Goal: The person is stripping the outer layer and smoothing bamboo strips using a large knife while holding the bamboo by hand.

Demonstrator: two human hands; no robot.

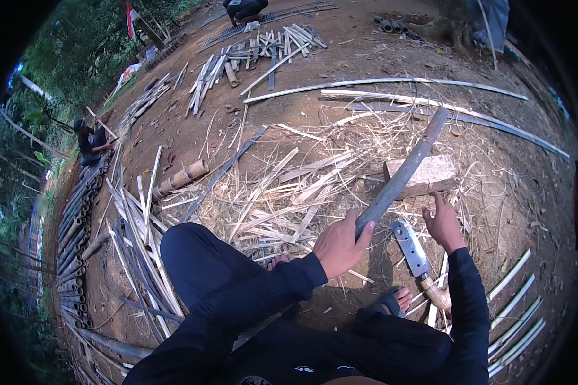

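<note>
My left hand (341, 244) is closed around the lower end of a grey-green bamboo piece (404, 172), which slants away up to the right. Its far part passes over or against a rough wooden block (434, 174) on the ground. My right hand (443, 222) is at the block's near edge with its fingers apart, holding nothing; whether the fingertips touch the wood I cannot tell. Below that hand lies a machete (411, 250) with a broad, holed metal blade and a curved wooden handle (434, 292), close to my sandaled foot (395, 301).
Bamboo shavings and split strips (302, 186) litter the ground ahead. Long strips (392, 82) lie beyond the block, more (517, 333) at right. Bamboo poles (77, 240) are stacked at left near a seated person (93, 141). Another person (245, 9) crouches at the far end.
</note>
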